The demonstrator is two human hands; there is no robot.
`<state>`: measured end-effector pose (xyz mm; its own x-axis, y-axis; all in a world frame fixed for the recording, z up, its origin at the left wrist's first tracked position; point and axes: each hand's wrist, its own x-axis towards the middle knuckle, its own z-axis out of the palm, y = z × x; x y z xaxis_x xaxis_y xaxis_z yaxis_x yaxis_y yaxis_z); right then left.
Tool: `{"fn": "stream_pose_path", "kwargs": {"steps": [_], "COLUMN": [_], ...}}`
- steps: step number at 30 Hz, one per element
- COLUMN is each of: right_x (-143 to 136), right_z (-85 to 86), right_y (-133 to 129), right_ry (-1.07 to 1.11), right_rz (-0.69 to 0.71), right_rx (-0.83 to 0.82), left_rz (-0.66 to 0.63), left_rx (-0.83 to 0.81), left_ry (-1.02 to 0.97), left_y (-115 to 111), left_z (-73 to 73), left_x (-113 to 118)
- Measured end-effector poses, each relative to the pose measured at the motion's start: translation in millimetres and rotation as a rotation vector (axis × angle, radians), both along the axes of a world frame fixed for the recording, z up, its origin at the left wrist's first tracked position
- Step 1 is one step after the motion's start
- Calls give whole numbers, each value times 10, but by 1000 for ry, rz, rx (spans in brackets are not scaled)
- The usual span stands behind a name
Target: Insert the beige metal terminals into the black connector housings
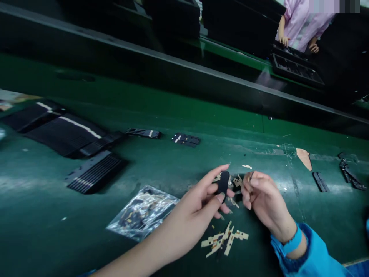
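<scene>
Well, toward the worktop's (164, 169) near edge, the left hand (196, 209) pinches a dark piece (223, 182); the right hand's (264, 194) grip is pressed together (on what, I can't tell), with cream strips (230, 243) lying nearby.

Glossy dark green work surface (173, 161)

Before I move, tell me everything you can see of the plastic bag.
The plastic bag is clear, glossy and crinkled, lying on the green bench to the left of the left forearm. Small dark and gold-coloured parts show through; glare blurs their shapes. Its right edge reaches the forearm's outline; I cannot tell whether they touch.
</scene>
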<state>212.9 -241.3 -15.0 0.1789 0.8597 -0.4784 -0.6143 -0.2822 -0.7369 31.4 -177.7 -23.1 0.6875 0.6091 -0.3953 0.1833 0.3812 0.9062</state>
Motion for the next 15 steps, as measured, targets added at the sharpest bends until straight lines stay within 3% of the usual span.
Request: {"fn": "stream_pose_path", "kwargs": {"steps": [3,5,10,15], "right_x": [-91,-138,-174,-178], "right_z": [-11,-1,60,61], "right_y": [-17,-36,-46,-36], "right_ry": [-386,-508,-642,-570], "right_rz": [14,7,-5,-14], "right_rx": [-62,-77,-39,-93], "left_rz": [-30,-40,-49,-84], "left_rx": [21,38,44,6], "left_ry": [11,6,2,13], "left_y": [-36,-63,-106,-104], "left_z": [0,-9,-13,16], "left_x": [2,0,-11,1]}}
